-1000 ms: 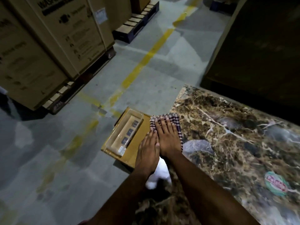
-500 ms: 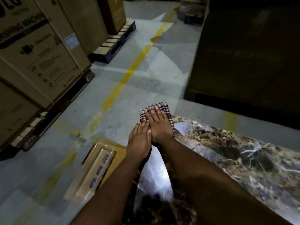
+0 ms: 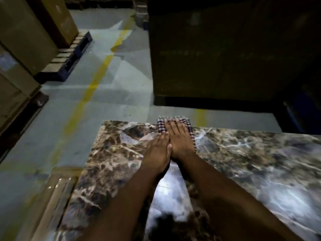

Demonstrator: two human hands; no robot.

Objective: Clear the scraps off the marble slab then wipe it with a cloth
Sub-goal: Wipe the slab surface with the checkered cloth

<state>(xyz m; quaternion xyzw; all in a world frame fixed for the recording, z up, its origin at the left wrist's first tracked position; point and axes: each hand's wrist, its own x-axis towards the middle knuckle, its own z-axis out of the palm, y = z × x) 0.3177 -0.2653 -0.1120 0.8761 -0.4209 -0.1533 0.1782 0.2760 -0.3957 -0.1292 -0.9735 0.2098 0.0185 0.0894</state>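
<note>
Cloth (image 3: 175, 125) now further right along marble slab (image 3: 243, 153) far edge; right hand (image 3: 180, 140) flat atop, left hand (image 3: 157, 150) flat beside; no scraps visible, wiping underway.

Your marble slab (image 3: 243, 162) fills the lower right of the frame — brown and grey, veined white, polished enough to throw a pale glare at bottom centre. Your cloth (image 3: 160, 125) — folded, checked dark and white — lies flat at the slab's far edge, upper centre, slightly overhanging it.
</note>
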